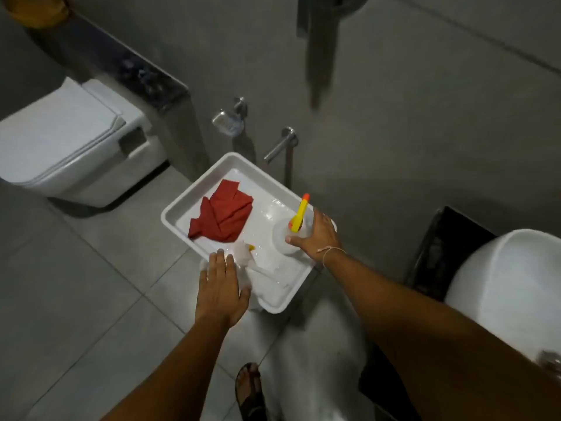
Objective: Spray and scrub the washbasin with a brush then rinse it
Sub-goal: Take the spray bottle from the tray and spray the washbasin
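The white ceramic washbasin (pixel 501 293), a rounded bowl, sat at the right edge of the view, well apart from both hands and partly cut off by the frame. A dark counter or stand (pixel 446 238) showed behind it.

Left of the basin, a white rectangular plastic tray (pixel 173 214) held the cleaning things. A translucent white spray bottle with a yellow trigger and orange nozzle tip (pixel 299 217) stood upright in the tray's right part. The right hand (pixel 315 235) was wrapped around the bottle's body, thumb on the near side, fingers closed round the far side; a thin string band crossed that wrist.

A white brush with a pale head and long handle (pixel 258 267) lay in the tray's near part, a bit of yellow beside its head. The left hand (pixel 220 287) rested flat over the tray's near-left rim, fingers spread and open, fingertips just beside the brush head; contact with it could not be told.

A crumpled red cloth (pixel 223 215) lay in the tray's left half.

Farther out: grey floor tiles, a white closed-lid toilet (pixel 69 141) at left, chrome wall fittings (pixel 233 117) above the tray, and a sandalled foot (pixel 250 390) at bottom
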